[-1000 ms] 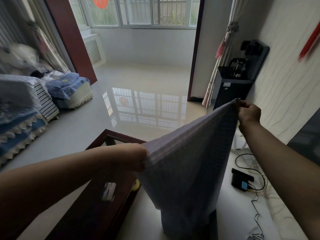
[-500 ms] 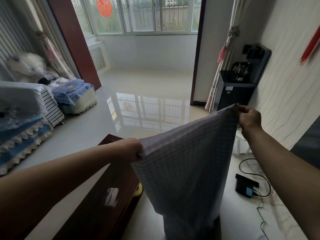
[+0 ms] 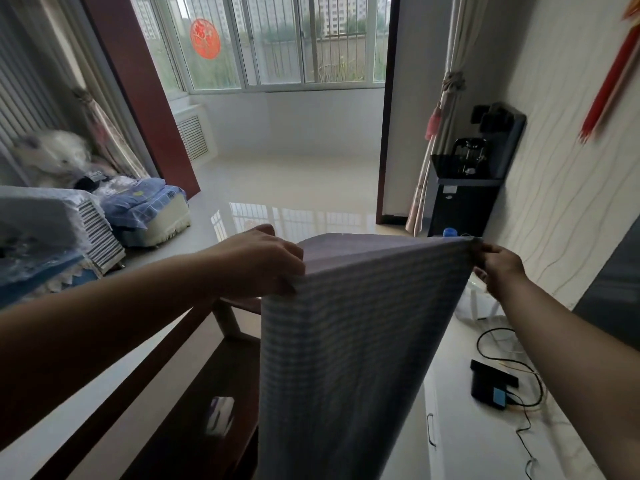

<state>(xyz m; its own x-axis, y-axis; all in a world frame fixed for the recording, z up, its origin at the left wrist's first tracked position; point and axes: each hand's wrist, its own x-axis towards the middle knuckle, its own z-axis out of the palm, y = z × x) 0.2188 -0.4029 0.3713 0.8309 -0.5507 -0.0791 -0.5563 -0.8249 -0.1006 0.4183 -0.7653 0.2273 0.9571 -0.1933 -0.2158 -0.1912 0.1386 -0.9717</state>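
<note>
Left grip clenched on the top left corner of the checked cloth, fingers curled over the edge. Cloth is up in the air, top edge stretched roughly level between both grips, the rest hanging down in front of the dark wooden bench. Right grip pinches the top right corner. Black box with cables lies lower right, well apart.

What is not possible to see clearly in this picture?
Head view:
- checked cloth: lower end cut off by the bottom edge.
- dark wooden table: right part hidden by the checked cloth.
- small blue thing: mostly hidden behind the cloth's top edge.
- white fluffy thing: too blurred to identify.
</note>
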